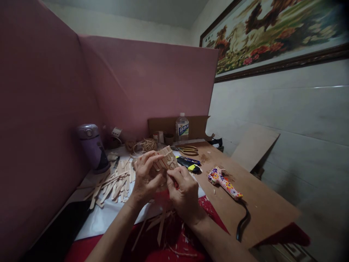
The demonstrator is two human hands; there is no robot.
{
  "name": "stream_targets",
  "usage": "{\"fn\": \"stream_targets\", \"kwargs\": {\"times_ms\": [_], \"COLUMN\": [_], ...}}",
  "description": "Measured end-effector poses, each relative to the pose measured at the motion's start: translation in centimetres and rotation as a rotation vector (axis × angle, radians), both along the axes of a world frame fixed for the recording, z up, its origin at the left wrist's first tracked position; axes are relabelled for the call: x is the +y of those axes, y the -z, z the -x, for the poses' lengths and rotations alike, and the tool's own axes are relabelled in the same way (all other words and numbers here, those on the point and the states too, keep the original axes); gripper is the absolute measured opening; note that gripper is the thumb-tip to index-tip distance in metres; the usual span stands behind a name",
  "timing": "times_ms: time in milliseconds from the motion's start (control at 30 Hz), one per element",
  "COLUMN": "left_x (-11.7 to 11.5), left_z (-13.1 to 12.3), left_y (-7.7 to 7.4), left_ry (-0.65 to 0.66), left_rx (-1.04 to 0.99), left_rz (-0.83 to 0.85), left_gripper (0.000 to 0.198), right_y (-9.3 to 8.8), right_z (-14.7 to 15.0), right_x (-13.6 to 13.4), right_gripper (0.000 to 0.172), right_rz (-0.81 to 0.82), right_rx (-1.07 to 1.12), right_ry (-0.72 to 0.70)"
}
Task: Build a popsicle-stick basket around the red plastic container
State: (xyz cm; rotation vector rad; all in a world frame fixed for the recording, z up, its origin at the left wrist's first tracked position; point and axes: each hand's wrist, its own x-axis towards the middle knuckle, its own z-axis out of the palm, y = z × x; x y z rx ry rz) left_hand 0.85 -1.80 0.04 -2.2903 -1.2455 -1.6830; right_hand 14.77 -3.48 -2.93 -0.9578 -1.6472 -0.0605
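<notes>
Wooden and slatted, one small piece (165, 162) sits between the left hand (146, 178), curled around its left side, and the right hand (185, 187), pinching its lower right edge. Left of them lies one stick pile (121, 182), too overlapped to count; right, one flowered glue gun (225, 183); beyond, one bottle (182, 129).

The left hand (145, 181) and right hand (185, 191) are bare, with slender fingers and rounded knuckles. The wrists (200, 218) are bare too, narrower than the hands above them. The left forearm (117, 229) and right forearm (219, 238) are uncovered down to the lower edge of the view, smooth in outline and thickening away from the wrist. The fingernails are too small and dim to make out.
</notes>
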Motion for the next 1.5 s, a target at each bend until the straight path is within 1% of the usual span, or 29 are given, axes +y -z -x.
{"fn": "stream_targets", "kwargs": {"times_ms": [233,367,533,767,1033,1233,1333,1433,1500], "left_x": [-0.11,-0.07,0.03,-0.05,-0.35,-0.02,0.21,0.24,0.22], "left_z": [0.02,0.02,0.02,-0.03,-0.13,-0.26,-0.25,-0.21,-0.20], "left_y": [-0.02,-0.02,0.02,-0.02,-0.23,-0.02,0.07,0.02,-0.02], "left_ry": [0.002,0.011,0.020,0.022,0.012,-0.033,-0.048,-0.037,-0.029], "left_rx": [-0.006,-0.009,-0.004,-0.003,0.015,0.030,0.028,0.013,0.009], "left_rz": [0.009,0.003,-0.005,-0.009,0.012,-0.018,-0.025,-0.018,-0.015], "left_gripper": [0.030,0.031,0.032,0.031,0.031,0.026,0.026,0.031,0.034], "right_y": [-0.17,-0.18,-0.12,0.09,0.26,0.12,-0.14,-0.41,-0.49], "right_z": [-0.11,-0.16,-0.18,-0.21,-0.24,-0.16,-0.14,-0.25,-0.35], "right_x": [-0.05,0.04,-0.03,0.20,0.30,0.22,0.08,-0.01,-0.01], "right_gripper": [0.017,0.018,0.017,0.019,0.024,0.026,0.023,0.018,0.017], "right_rz": [0.019,0.020,0.031,-0.005,0.000,0.017,0.033,0.083,0.120], "right_rx": [0.010,0.054,0.086,0.054,0.010,-0.004,0.052,0.205,0.296], "right_ry": [-0.017,-0.035,-0.009,-0.008,0.018,0.033,-0.006,-0.041,-0.032]}}
